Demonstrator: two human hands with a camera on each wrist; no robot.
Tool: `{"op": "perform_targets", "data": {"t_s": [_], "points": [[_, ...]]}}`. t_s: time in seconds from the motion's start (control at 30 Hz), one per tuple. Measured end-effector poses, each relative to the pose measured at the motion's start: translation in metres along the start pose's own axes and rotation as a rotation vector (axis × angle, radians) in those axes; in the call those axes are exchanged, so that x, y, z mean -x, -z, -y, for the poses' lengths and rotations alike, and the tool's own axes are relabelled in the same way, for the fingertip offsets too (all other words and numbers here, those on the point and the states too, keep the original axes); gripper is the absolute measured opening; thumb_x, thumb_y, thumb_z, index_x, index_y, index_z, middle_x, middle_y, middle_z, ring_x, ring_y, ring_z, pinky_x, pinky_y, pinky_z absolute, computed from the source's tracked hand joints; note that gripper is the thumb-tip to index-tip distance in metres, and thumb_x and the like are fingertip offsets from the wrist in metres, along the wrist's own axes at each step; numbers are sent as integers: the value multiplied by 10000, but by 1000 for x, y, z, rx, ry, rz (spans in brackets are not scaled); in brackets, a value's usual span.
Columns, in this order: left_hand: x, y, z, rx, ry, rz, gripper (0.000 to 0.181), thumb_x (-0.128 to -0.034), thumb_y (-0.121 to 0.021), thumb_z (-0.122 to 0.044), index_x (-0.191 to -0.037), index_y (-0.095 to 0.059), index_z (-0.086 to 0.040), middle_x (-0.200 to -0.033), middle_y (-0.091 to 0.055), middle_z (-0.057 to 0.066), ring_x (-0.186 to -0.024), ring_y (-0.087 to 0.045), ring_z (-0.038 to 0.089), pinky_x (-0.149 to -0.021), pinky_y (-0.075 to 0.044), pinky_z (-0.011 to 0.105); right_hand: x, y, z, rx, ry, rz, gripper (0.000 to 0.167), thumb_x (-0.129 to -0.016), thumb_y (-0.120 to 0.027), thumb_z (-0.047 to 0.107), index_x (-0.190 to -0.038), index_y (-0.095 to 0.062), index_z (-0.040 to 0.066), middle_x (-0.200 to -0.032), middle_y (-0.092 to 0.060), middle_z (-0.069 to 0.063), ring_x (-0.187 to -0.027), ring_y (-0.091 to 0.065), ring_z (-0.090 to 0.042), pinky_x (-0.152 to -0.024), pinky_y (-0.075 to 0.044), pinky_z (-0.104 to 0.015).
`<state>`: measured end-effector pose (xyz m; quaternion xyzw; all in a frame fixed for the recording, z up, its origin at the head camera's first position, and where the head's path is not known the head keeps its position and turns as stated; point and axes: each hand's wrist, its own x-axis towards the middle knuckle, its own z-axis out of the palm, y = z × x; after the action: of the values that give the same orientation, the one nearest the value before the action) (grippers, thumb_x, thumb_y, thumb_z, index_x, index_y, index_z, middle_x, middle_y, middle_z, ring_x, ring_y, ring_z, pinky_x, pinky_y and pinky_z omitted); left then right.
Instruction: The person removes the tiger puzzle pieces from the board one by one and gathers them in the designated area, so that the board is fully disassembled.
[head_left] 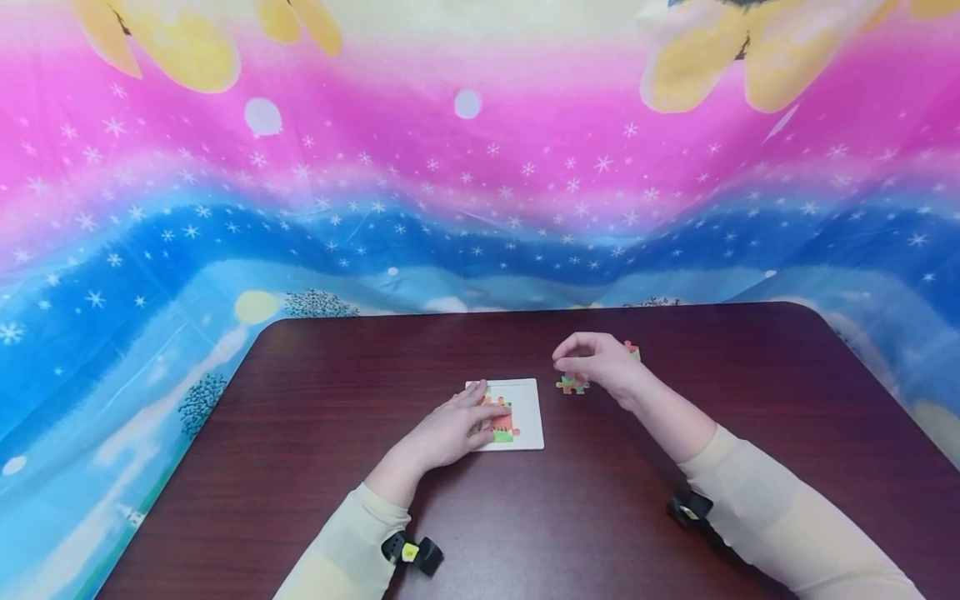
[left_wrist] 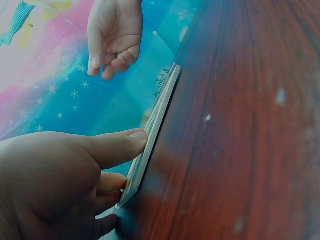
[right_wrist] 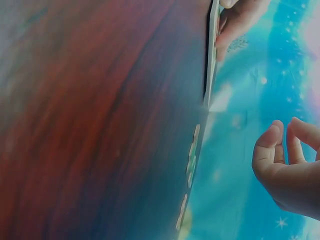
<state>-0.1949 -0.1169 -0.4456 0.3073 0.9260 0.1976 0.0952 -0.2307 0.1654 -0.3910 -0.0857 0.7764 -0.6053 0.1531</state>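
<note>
A white square puzzle tray (head_left: 530,417) lies on the table with several joined orange and green jigsaw pieces (head_left: 502,435) in it. My left hand (head_left: 450,427) rests across its left part, fingers over the pieces and covering some of them. In the left wrist view the thumb (left_wrist: 131,145) touches the tray's edge. My right hand (head_left: 600,365) hovers right of the tray, above loose jigsaw pieces (head_left: 572,386). Its fingers are bent loosely; in the right wrist view a gap shows between thumb and fingertips, with nothing visible between them.
Another loose puzzle piece (head_left: 632,350) shows beyond the right wrist, partly hidden. The dark wooden table (head_left: 555,525) reaches back to a colourful patterned cloth (head_left: 465,167). Each sleeve carries a black wrist device (head_left: 412,552).
</note>
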Motion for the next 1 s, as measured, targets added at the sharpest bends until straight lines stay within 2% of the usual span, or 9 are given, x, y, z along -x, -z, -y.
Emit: {"op": "perform_targets", "data": {"t_s": [0.17, 0.33, 0.47, 0.67, 0.87, 1.0], "points": [[0, 0, 0, 21, 14, -11, 585, -981, -683, -206, -1512, -487, -59, -1605, -324, 250, -1508, -285, 359, -1198, -288, 495, -4, -10, 0, -1, -2, 24, 146, -945, -689, 43, -1055, -663, -49, -775, -619, -52, -697, -602, -230, -749, -554, -438], [0, 0, 2, -5, 7, -2, 621, -992, -669, -231, -1509, -449, 33, -1610, -324, 236, -1512, -281, 347, -1204, -279, 475, -8, -19, 0, -14, 12, 49, 186, -946, -669, 22, -1079, -632, -103, -731, -597, -52, -653, -557, -209, -649, -515, -369], [-1, -1, 3, -14, 2, 2, 616, -997, -662, -239, -1505, -450, 38, -1612, -322, 232, -1514, -277, 344, -1205, -279, 475, -9, -26, 1, 13, 1, 43, 229, -949, -670, 31, -1110, -622, -125, -771, -625, -92, -698, -590, -232, -647, -526, -346], [-1, 1, 1, -14, 16, 2, 620, -996, -667, -261, -1506, -458, 24, -1612, -322, 234, -1509, -286, 350, -1203, -284, 473, -12, -35, 1, 33, -22, 40, 226, -952, -671, 46, -1111, -637, -111, -873, -655, -176, -786, -620, -308, -723, -551, -393], [-2, 1, 0, 9, 42, -4, 630, -974, -697, -260, -1501, -473, 4, -1612, -327, 225, -1509, -290, 344, -1198, -292, 482, -15, -42, -2, 27, 7, 65, 234, -936, -667, 9, -1108, -626, -144, -919, -681, -123, -767, -610, -249, -692, -544, -349], [-2, 0, -1, 10, 42, 1, 645, -978, -693, -264, -1509, -453, 10, -1614, -329, 218, -1515, -280, 332, -1207, -275, 474, -16, -47, -4, 30, -4, 67, 223, -926, -677, 5, -1093, -640, -138, -895, -673, -105, -746, -605, -246, -676, -538, -344]]}}
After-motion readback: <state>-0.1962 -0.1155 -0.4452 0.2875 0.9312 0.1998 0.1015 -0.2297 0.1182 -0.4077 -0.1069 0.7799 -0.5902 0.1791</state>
